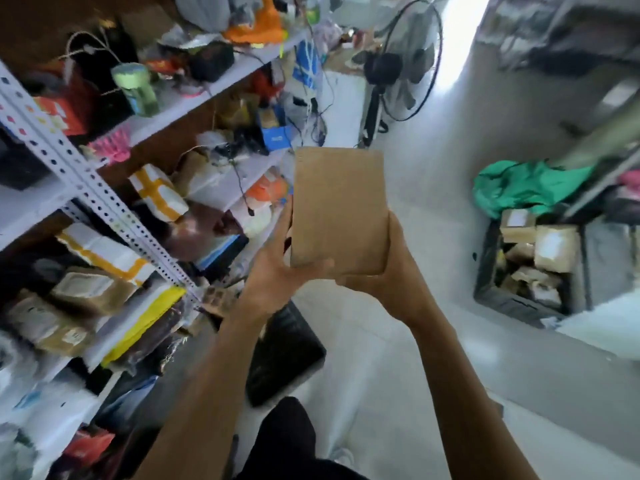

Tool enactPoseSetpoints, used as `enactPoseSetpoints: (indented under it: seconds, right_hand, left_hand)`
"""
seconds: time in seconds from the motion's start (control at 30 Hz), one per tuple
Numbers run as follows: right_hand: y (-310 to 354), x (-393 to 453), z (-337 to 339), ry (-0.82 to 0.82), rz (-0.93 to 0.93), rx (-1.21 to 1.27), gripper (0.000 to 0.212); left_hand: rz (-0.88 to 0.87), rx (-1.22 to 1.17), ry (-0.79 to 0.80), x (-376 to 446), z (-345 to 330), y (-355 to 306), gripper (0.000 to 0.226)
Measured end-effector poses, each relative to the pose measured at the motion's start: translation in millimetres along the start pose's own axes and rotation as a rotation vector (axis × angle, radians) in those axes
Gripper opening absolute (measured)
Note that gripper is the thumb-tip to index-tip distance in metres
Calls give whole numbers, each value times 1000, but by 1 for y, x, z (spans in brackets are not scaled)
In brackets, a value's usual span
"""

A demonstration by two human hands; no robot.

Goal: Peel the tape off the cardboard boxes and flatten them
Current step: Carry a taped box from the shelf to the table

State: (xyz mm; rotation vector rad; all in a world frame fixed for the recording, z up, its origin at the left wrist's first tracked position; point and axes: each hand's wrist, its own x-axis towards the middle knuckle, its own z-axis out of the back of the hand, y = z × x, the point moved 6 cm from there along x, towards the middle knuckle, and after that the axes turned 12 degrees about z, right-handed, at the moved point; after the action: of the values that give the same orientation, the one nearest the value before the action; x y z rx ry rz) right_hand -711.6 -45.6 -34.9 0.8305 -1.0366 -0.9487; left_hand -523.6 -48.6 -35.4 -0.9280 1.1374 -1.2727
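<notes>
Above the floor, left hand (277,268) and right hand (384,282) each grip the cardboard box (339,209)

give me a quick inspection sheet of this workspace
surface: pale floor; no table seen
job's things: cardboard box held upright in the air; no tape visible on the facing side
clutter: black crate of cardboard scraps on the right; green cloth behind it
grippers: left hand and right hand both grip the box's lower end, fingers curled round it
cables: thin wires hang off the shelves
surroundings: metal shelving packed with parcels on the left; standing fan behind
</notes>
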Motion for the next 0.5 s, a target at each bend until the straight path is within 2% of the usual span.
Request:
enactPoseSetpoints:
  seconds: [0.1,0.2,0.37,0.5]
  right_hand:
    - [-8,-27,63,-175,-47,-8,104]
    - [-20,-47,121,-326,-98,-95,102]
    - [-40,-72,225,-524,-146,-174,112]
    - [-47,-95,309,-697,-179,-288,105]
  left_hand:
    - [-22,23,137,24,-65,-14,107]
    - [-60,22,270,49,-134,-27,90]
    - [-85,-9,446,91,-262,-56,87]
    - [-153,53,642,115,-367,-88,88]
